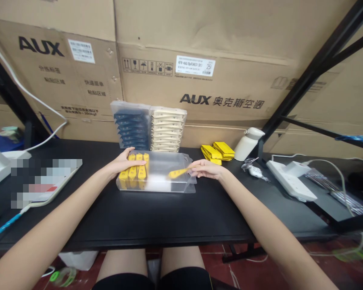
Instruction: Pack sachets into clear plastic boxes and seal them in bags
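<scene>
Yellow packet (177,173) is pinched by its narrow right end in our right hand (203,169), its body pointing left past the open, flapped end of the clear plastic box (157,188). We see it through or within the clear plastic; which of the two at every point, we cannot tell. Our left hand (124,163) is clamped on the box's far left end, thumb across the front and fingers over the back edge, so our hands are well apart with most of the box between them.

What matters is direction: the packet's long axis runs nearly along the box's length, dipping slightly to the left, while the three packets (132,171) at the box's left end stand side by side across that length. A bare stretch of box separates them from the held one, and our right hand is the nearer to the opening.

The box lies on the black counter (157,221). Just behind it stand a case of dark blue packets (131,127) and a case of cream packets (166,129). Behind it to the right are folded yellow packs (219,152), and beyond these a white bottle (248,144).
</scene>
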A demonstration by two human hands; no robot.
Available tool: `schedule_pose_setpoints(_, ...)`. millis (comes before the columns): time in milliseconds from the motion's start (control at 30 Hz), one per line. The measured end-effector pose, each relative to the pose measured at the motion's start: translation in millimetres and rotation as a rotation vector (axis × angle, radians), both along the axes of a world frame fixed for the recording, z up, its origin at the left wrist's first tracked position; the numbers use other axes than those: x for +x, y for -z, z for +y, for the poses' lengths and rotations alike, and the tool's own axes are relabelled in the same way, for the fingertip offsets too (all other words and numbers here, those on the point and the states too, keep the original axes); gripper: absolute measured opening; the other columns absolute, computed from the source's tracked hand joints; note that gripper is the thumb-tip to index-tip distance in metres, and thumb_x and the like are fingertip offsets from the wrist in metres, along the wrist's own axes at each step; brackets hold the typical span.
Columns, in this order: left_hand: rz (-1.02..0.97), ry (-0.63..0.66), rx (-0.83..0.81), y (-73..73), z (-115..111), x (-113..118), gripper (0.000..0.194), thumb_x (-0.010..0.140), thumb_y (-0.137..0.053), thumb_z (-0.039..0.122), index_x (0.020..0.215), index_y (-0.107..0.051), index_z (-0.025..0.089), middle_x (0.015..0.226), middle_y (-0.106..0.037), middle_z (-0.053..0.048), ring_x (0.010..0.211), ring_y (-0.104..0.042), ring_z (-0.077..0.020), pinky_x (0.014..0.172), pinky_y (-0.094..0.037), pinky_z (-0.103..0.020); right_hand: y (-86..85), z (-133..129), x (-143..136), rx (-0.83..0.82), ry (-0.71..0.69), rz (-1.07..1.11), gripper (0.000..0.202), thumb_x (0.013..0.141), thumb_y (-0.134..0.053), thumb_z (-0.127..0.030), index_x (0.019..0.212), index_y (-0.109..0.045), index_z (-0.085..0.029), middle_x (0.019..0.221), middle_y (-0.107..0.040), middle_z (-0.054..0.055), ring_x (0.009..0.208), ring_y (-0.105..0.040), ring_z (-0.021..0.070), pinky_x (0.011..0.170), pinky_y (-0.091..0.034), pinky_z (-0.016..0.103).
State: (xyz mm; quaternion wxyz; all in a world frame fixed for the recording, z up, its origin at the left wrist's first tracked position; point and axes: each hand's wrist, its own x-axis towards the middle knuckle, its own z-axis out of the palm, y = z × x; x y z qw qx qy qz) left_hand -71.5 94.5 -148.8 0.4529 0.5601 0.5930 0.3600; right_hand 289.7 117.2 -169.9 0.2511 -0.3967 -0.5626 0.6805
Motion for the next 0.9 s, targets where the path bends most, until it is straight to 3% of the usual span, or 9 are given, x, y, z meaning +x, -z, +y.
schedule_pose_setpoints(133,0.006,0.000,-0.003,-2.4,-2,1,0.111,0.057,-0.085,0.047,0.148,-0.027,0.019,0.144,-0.043,-0.019,0.117,-0.058,-0.0300,0.095,-0.051,-0.036,4.6,1,-8,0.051,0.104,-0.026,0.024,0.070,-0.079,-0.026,0.088,-0.072,-0.011,0.088,-0.075,0.011,0.067,-0.071,0.0109,0.053,-0.054,0.011)
schedule_pose_setpoints(300,0.010,0.004,-0.005,-1.8,-2,1,0.114,0.056,-0.084,0.049,0.148,-0.025,0.019,0.142,-0.045,-0.019,0.117,-0.059,-0.0298,0.093,-0.052,-0.035,2.9,-6,-17,0.031,0.049,0.017,0.032,0.072,-0.078,-0.032,0.093,-0.071,-0.009,0.085,-0.075,0.013,0.072,-0.072,0.0146,0.061,-0.057,0.018)
schedule_pose_setpoints(633,0.001,-0.010,0.000,-2.0,-3,3,0.112,0.054,-0.085,0.047,0.147,-0.028,0.019,0.140,-0.049,-0.019,0.115,-0.060,-0.0297,0.090,-0.054,-0.033,-0.1,-22,-36,0.146,-0.045,0.092,0.042,0.067,-0.079,-0.042,0.094,-0.072,-0.011,0.092,-0.075,0.010,0.083,-0.072,0.0185,0.083,-0.055,0.031)
schedule_pose_setpoints(900,0.005,0.057,-0.003,-5.8,-17,21,0.109,0.057,-0.085,0.046,0.147,-0.028,0.020,0.140,-0.050,-0.015,0.122,-0.055,-0.0287,0.096,-0.050,-0.032,-0.3,-32,-57,0.154,-0.061,0.019,0.036,0.078,-0.070,-0.043,0.095,-0.070,-0.012,0.097,-0.074,0.012,0.088,-0.071,0.0210,0.089,-0.053,0.039)
